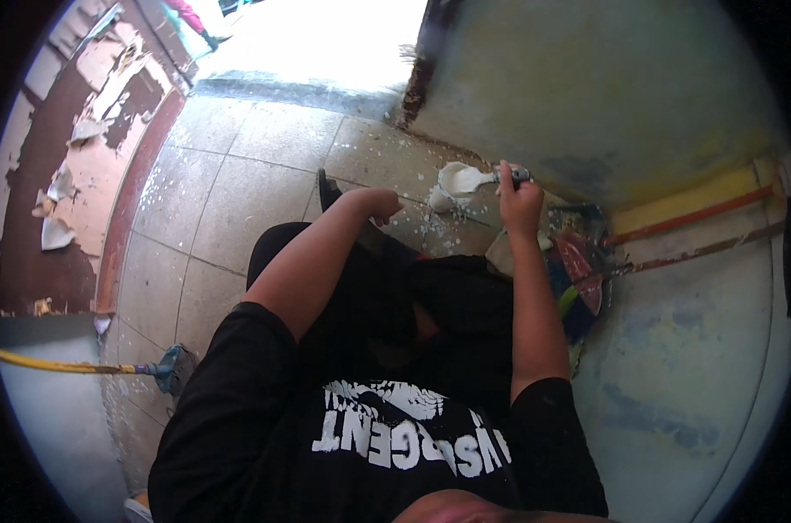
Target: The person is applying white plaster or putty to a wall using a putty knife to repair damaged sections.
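Observation:
My right hand (pixel 521 205) is closed round the dark handle of a paintbrush (pixel 477 179), to the right of centre. White paint coats the brush head, which rests in or over a small paint container (pixel 448 199) smeared white, on the tiled floor. From here I cannot tell how deep the bristles sit. My left hand (pixel 380 207) hangs loosely near my bent left knee, its fingers slightly curled and fingertips apart. Nothing shows in it. A dark shoe (pixel 327 189) sticks out beyond my left forearm.
White drips spot the floor tiles (pixel 260 174). A greenish wall (pixel 605 105) rises at the far right, beside a bright doorway (pixel 317 52). Bags and a reddish item (pixel 579 270) lie by my right forearm. At left are a peeling door (pixel 73 200) and a yellow-handled broom (pixel 81 366). Another person's leg (pixel 190 17) shows outside.

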`<state>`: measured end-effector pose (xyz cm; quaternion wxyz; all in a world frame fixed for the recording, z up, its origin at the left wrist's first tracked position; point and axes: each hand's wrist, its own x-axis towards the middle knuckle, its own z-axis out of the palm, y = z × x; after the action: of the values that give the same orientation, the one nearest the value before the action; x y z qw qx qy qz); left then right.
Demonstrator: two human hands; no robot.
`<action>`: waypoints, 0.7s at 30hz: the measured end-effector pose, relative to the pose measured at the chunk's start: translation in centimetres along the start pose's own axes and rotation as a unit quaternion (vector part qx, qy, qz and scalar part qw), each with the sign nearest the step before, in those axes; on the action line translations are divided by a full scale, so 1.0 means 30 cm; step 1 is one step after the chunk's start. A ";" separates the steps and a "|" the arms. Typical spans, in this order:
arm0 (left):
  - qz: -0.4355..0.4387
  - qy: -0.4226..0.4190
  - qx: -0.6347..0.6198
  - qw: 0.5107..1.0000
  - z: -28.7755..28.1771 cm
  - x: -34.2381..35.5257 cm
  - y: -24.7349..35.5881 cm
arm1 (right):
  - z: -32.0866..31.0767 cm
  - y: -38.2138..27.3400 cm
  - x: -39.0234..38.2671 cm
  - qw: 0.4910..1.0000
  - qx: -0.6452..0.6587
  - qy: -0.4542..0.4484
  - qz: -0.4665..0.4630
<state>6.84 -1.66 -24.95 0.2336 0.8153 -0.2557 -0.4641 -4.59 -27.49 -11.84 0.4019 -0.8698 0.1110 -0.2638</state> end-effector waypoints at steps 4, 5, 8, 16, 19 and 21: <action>-0.018 0.020 -0.031 0.999 0.009 0.021 -0.010 | 0.007 0.026 0.019 0.999 0.041 0.032 0.005; -0.018 0.010 -0.053 0.998 0.008 0.030 -0.021 | 0.007 0.037 0.022 0.997 0.062 0.036 0.031; -0.036 -0.002 -0.056 0.998 0.014 0.067 -0.054 | 0.005 0.072 0.034 0.991 0.097 0.039 0.089; 0.171 -0.041 0.280 0.944 0.020 0.123 -0.100 | -0.026 0.131 0.047 0.963 0.162 0.074 0.201; -0.011 0.017 0.004 1.000 0.034 0.117 -0.104 | -0.030 0.129 0.046 0.944 0.230 0.068 0.225; 0.066 0.015 0.091 0.994 0.032 0.108 -0.102 | -0.030 0.127 0.047 0.927 0.257 0.085 0.258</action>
<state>8.03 -1.52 -29.34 0.1922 0.8214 -0.3463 -0.4104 -3.83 -31.13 -13.73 0.6549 -0.6522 0.2937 -0.2439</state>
